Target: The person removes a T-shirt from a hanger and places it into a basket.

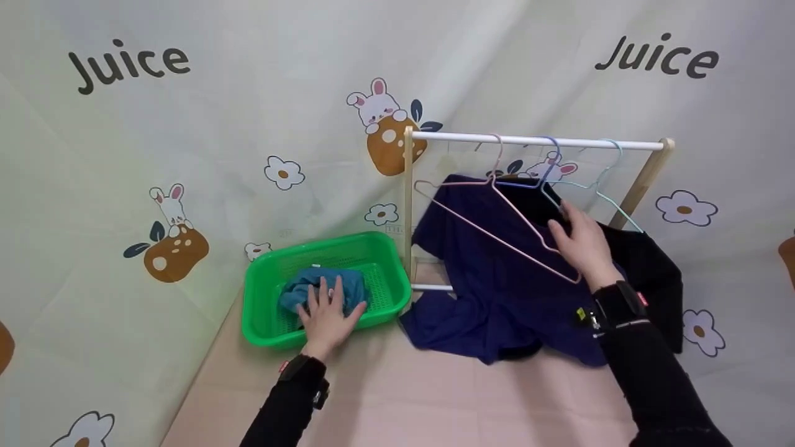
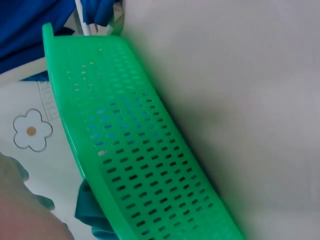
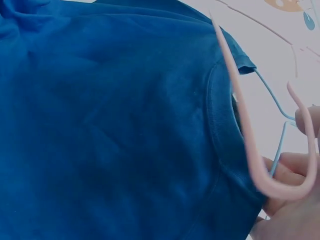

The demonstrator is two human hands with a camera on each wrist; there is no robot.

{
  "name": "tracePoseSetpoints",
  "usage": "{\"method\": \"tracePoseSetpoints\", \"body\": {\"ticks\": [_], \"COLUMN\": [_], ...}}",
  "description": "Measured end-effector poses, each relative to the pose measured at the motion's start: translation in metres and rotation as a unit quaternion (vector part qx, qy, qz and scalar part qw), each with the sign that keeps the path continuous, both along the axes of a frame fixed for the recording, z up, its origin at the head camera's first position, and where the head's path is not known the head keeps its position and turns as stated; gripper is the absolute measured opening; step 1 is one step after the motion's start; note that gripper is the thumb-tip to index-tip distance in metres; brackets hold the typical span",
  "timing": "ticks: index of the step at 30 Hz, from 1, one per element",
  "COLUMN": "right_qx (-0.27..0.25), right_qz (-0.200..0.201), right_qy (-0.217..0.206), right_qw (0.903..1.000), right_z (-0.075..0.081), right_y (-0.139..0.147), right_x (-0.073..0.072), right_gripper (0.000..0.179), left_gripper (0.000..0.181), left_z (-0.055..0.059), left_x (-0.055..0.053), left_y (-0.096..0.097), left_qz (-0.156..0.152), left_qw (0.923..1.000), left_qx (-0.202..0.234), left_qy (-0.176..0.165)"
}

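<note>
My left hand [image 1: 329,320] is over the green basket [image 1: 254,332], fingers spread and straight on a crumpled teal cloth garment [image 1: 352,282]. In the left wrist view the basket [image 2: 135,150] fills the middle, and a fold of the teal garment [image 2: 90,210] shows at its rim. My right hand [image 1: 584,245] is among the hangers, thumb apart from the fingers. Nearest it are a pink hanger [image 1: 459,226] bearing no garment and the neckline of a navy shirt [image 3: 140,115] on a blue hanger [image 1: 557,152]. The pink hanger's end [image 3: 250,150] partly covers the right fingers.
A small rack with a white rail [image 1: 453,137] and wooden posts stands right of the basket. A black garment [image 1: 652,273] hangs on the mint hanger [image 1: 612,192] at the right. Behind is a printed curtain [image 1: 248,112]; below, a pale pink tabletop [image 1: 447,397].
</note>
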State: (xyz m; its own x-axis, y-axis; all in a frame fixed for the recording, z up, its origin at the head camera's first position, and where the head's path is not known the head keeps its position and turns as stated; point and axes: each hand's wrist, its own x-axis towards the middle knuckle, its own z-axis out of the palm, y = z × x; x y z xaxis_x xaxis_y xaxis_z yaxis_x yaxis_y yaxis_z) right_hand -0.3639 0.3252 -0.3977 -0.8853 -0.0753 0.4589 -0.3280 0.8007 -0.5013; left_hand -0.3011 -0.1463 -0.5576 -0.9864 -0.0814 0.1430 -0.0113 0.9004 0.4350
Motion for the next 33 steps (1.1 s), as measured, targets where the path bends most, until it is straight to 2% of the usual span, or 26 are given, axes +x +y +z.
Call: {"method": "tracePoseSetpoints", "body": {"ticks": [6,12,14,18,24,28,33], "right_qx": [-0.024,-0.064,-0.072,-0.072,-0.087,-0.094,-0.09], "right_qz": [0.004,0.003,-0.005,-0.035,-0.078,-0.095,-0.101], "right_qy": [-0.018,-0.04,-0.042,-0.032,-0.006,0.007,0.016], "right_qw": [0.9995,0.9971,0.9965,0.9962,0.9932,0.9909,0.9906], "right_z": [0.014,0.023,0.025,0.029,0.036,0.033,0.014], "right_y": [-0.005,-0.012,-0.013,-0.013,-0.007,-0.001,0.013], "right_x": [-0.003,-0.006,-0.007,-0.004,0.002,0.008,0.016], "right_gripper": [0.046,0.035,0.034,0.035,0.034,0.035,0.034], "left_gripper": [0.089,0.087,0.086,0.085,0.085,0.084,0.082], "left_z": [0.0,0.001,0.002,0.003,0.0,-0.005,-0.012], "left_x": [0.005,0.014,0.017,0.023,0.028,0.029,0.031], "left_y": [0.01,0.022,0.026,0.03,0.03,0.029,0.029], "left_qz": [-0.029,-0.063,-0.072,-0.087,-0.103,-0.103,-0.101], "left_qw": [0.9995,0.996,0.9945,0.9927,0.9893,0.9862,0.9844], "left_qx": [0.004,-0.011,-0.02,-0.037,-0.039,-0.043,-0.037], "left_qy": [0.01,0.063,0.074,0.075,0.096,0.122,0.139]}}
